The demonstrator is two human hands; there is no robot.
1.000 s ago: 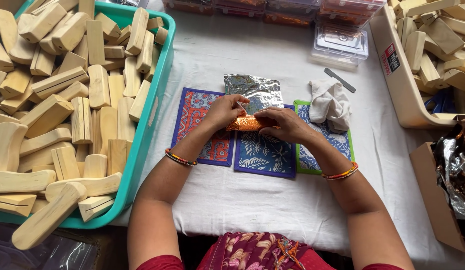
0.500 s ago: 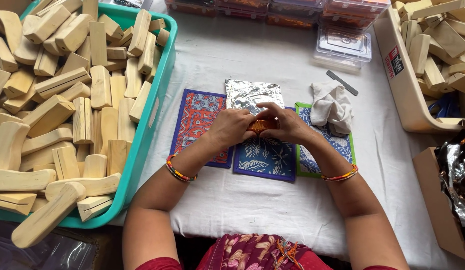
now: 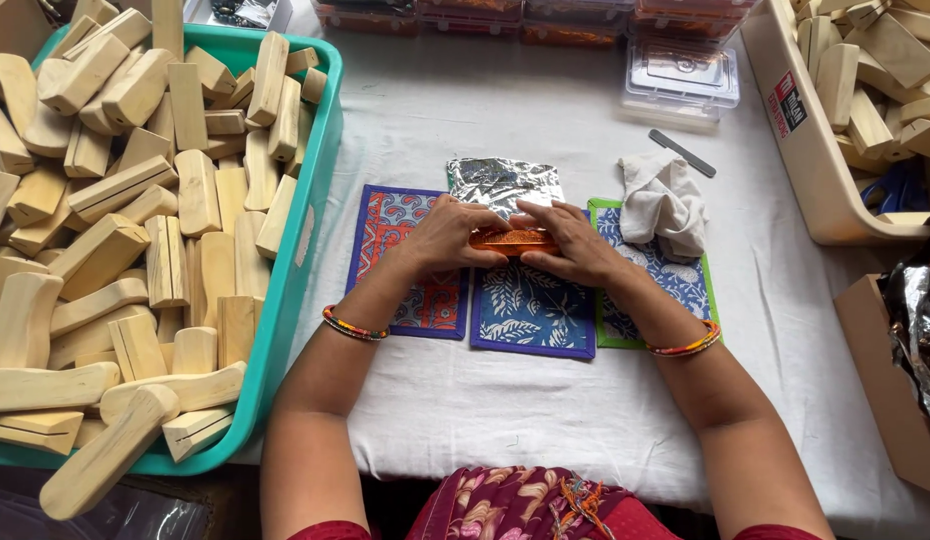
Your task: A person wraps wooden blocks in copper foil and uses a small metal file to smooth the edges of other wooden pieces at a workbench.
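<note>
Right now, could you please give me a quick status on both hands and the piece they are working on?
Left hand and right hand both gripping the orange block. Block over blue leaf-print mat, against crinkled foil sheet. White cloth lies apart, nothing obstructing.

table [image 3: 545, 420] white cloth | three mats [image 3: 530, 310] (side by side) | foil [image 3: 500, 182] | rag [image 3: 663, 200] | clear box [image 3: 680, 78] | file [image 3: 683, 153] | teal bin [image 3: 303, 230]

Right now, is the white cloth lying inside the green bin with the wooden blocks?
No, the white cloth lies crumpled on the green-edged mat, across the table from the green bin.
</note>
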